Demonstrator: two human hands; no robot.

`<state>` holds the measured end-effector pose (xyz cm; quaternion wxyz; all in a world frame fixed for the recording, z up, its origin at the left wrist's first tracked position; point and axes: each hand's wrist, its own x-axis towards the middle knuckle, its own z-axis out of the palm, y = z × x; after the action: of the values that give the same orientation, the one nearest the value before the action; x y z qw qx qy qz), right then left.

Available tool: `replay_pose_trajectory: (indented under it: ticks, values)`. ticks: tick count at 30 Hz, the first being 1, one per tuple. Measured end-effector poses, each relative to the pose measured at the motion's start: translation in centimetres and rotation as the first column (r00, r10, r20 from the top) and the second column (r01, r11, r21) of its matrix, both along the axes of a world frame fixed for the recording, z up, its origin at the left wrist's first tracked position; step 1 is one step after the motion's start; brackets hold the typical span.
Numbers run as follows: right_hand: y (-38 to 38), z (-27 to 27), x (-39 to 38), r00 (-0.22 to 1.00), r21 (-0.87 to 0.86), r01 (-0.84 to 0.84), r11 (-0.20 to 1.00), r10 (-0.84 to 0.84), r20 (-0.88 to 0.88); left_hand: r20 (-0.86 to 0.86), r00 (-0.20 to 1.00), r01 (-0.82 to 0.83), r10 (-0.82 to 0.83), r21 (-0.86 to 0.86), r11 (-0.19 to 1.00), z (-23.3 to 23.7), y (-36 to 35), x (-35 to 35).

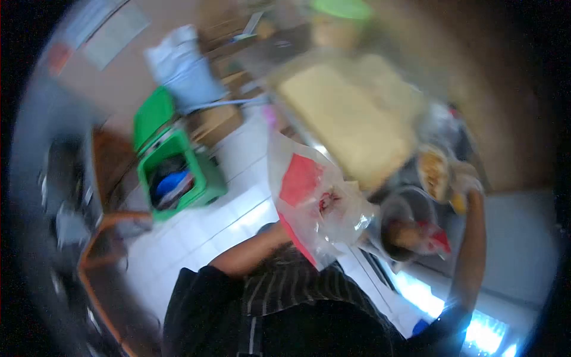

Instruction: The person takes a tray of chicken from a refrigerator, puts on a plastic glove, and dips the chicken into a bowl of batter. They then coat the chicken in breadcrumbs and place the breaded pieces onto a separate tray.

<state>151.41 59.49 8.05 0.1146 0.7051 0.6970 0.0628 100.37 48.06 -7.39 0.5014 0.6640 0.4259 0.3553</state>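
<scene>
A clear plastic bag with red print (300, 181) is held up in front of me, its sheet spread wide. My left forearm (253, 253) runs up behind it; the bag covers the left hand, which appears closed on it. My right hand (467, 178), in a pale glove, grips the edge of a bowl of yellowish pieces (433, 172), though blur softens the fingers. Just below that bowl stands a round metal-looking pot (407, 205), with a red-and-clear bag (431, 238) at its side.
A large tray of pale yellow, flat food (348, 113) lies on the counter ahead. Toward the left, a green bin (205, 178) stands with its lid up on the white tiled floor (238, 205). Cardboard boxes (220, 122) and a whitish sack (187, 68) are behind it.
</scene>
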Motion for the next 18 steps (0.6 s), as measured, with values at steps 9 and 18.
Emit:
replay_pose_trajectory:
  ticks: [9, 18]
  values:
    - [-2.5, 0.6, -2.6, 0.983, 0.244, -0.183, 0.952, 0.171, 0.072, -0.405, 0.451, -0.868, 0.795, 0.009, 0.497, -6.3, -4.4, -30.8]
    - [-4.4, 3.4, -8.7, 0.982, 0.273, 0.077, 0.959, -0.026, -0.189, -0.467, 0.353, -0.891, 0.811, 0.096, 0.443, -17.0, -4.0, -61.6]
